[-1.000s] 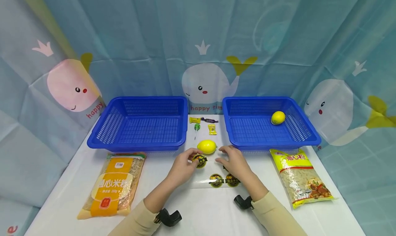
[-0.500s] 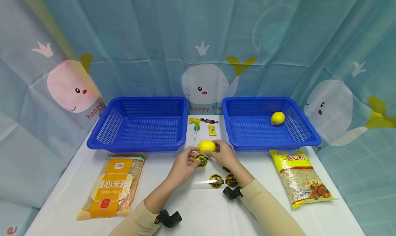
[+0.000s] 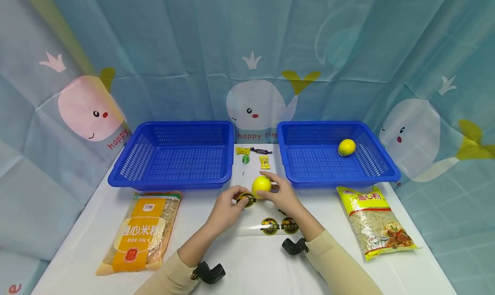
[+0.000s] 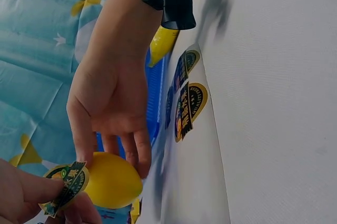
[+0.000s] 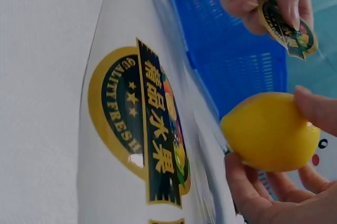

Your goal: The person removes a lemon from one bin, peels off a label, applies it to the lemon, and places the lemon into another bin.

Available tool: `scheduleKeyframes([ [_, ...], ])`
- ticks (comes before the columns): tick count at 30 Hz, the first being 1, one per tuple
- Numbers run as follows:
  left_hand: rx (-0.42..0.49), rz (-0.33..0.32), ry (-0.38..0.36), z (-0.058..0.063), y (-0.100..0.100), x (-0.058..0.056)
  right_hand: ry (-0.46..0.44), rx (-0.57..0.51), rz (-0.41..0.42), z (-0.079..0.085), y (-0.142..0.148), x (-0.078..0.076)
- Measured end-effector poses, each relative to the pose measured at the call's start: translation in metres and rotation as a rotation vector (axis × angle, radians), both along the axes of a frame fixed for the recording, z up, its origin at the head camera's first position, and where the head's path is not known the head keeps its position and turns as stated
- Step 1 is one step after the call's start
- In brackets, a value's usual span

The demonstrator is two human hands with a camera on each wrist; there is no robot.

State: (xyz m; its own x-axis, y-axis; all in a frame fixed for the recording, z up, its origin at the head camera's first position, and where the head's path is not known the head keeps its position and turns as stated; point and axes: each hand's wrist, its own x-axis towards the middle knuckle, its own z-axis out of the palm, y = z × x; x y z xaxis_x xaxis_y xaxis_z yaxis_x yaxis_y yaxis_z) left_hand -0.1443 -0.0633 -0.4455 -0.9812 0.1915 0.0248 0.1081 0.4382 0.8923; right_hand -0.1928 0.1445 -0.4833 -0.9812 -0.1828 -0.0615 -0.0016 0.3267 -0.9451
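My right hand (image 3: 284,195) holds a yellow lemon (image 3: 261,187) between thumb and fingers, above the sticker sheet (image 3: 247,228). In the right wrist view the lemon (image 5: 271,132) is raised off the table. My left hand (image 3: 227,209), just left of the lemon, pinches a round black-and-gold fruit sticker (image 5: 287,28) by its edge. The left wrist view shows this sticker (image 4: 66,187) facing the lemon (image 4: 111,181), close beside it. Several like stickers (image 3: 270,226) are still on the clear sheet lying on the table below my hands.
A blue basket (image 3: 172,185) stands at the back left. Another blue basket (image 3: 344,184) at the back right has a lemon (image 3: 346,147) in it. Wrapped candies (image 3: 264,162) and a green lollipop (image 3: 245,159) lie between them. Pasta bags (image 3: 141,232) (image 3: 377,222) flank my arms.
My right hand has reached in from the right, taken hold of the lemon, lifted it and turned it end-on. My left hand keeps its pinch on the sticker, almost in place.
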Motion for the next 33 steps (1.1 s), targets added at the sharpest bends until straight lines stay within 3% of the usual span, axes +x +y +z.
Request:
scheduleKeyframes([
  [6, 0.064, -0.009, -0.015, -0.003, 0.0, -0.003, -0.082, -0.183, 0.026, 0.003, 0.003, 0.007],
  [15, 0.156, -0.005, -0.045, -0.003, 0.003, -0.008, -0.125, -0.199, 0.115, 0.011, 0.005, 0.022],
  [23, 0.217, -0.011, -0.06, -0.006, 0.006, -0.009, -0.137, -0.277, 0.138, 0.01, 0.005, 0.028],
  [33, 0.242, -0.026, -0.095, -0.006, 0.008, -0.007, -0.133, -0.273, 0.159, 0.012, 0.002, 0.033],
])
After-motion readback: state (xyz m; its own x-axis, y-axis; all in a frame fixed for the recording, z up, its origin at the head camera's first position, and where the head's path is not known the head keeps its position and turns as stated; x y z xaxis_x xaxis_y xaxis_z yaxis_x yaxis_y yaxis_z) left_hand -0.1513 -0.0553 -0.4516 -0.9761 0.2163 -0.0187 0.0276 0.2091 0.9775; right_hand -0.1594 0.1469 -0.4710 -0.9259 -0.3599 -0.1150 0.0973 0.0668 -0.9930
